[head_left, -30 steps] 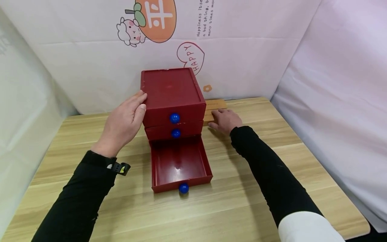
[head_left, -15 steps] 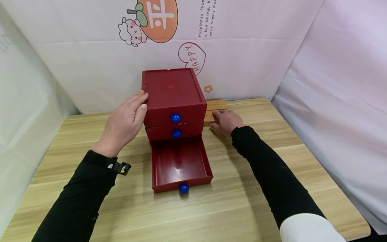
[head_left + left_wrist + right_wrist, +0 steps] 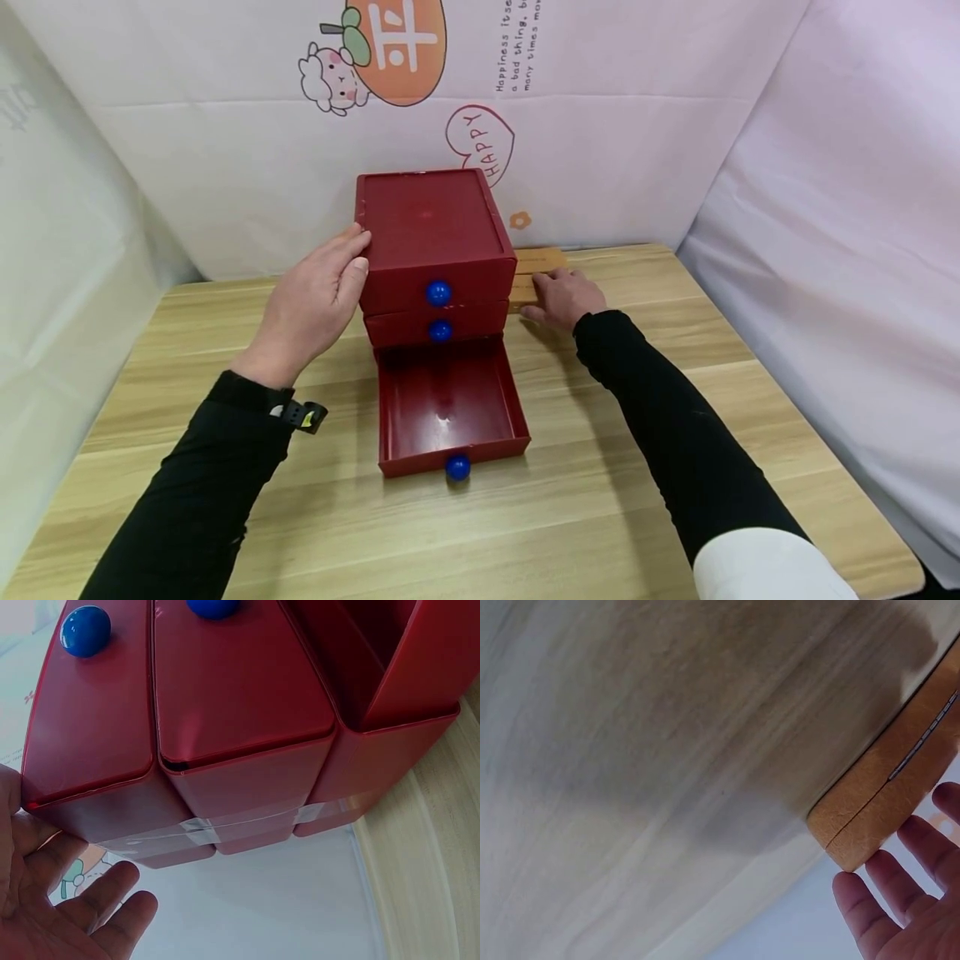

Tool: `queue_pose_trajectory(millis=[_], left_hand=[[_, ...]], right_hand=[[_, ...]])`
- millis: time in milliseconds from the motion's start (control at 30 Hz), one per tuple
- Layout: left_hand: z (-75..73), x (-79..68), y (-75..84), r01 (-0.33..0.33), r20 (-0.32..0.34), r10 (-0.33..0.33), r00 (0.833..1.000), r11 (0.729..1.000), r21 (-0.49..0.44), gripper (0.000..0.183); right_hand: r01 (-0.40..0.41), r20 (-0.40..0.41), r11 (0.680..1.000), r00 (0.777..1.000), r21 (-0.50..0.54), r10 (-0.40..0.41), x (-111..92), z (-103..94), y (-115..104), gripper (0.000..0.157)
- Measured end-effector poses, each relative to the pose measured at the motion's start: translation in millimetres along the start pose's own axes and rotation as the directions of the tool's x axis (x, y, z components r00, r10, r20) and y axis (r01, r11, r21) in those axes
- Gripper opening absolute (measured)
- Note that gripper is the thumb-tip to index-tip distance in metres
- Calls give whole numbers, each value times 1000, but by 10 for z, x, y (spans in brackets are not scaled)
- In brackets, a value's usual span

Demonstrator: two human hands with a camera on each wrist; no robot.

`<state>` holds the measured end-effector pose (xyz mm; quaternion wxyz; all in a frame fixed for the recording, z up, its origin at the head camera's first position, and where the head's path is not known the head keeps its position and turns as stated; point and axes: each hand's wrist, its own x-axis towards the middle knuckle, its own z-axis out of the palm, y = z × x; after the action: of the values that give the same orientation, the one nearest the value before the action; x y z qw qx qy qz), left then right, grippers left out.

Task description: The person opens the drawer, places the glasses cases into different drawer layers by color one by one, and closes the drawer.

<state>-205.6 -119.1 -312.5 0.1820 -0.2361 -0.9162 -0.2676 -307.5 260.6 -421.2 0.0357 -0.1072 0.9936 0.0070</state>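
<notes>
A dark red three-drawer cabinet [image 3: 427, 217] with round blue knobs stands at the middle of the table, its bottom drawer [image 3: 450, 400] pulled out and bare inside. My left hand [image 3: 311, 304] rests against the cabinet's upper left side, fingers extended. In the left wrist view the fingers [image 3: 109, 900] are spread, some apart from the red wall. To the right of the cabinet, my right hand [image 3: 564, 298] grips the end of a brown zippered case [image 3: 881, 795], with fingertips along its far edge. The thumb lies at its near side. The cabinet partly hides the case [image 3: 522, 290].
The wooden table [image 3: 450, 533] has a white printed cloth [image 3: 600, 150] behind it and white cloths on both sides. Clear tape [image 3: 247, 825] runs around the cabinet's drawers.
The whole view has shifted slightly, so everything sits a little further right. Both hands, the cabinet and the case keep their places relative to one another.
</notes>
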Motion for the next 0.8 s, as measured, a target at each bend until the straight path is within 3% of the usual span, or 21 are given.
queue_pose_trajectory(millis=[333, 800], left_hand=[[-4, 3, -17, 1, 1, -1, 1000, 1000, 0, 58], [-17, 16, -50, 16, 15, -16, 1000, 1000, -16, 58]], right_hand=[[-12, -35, 999, 999, -47, 10, 11, 37, -14, 85], [17, -20, 1000, 1000, -3, -17, 0, 2, 14, 84]])
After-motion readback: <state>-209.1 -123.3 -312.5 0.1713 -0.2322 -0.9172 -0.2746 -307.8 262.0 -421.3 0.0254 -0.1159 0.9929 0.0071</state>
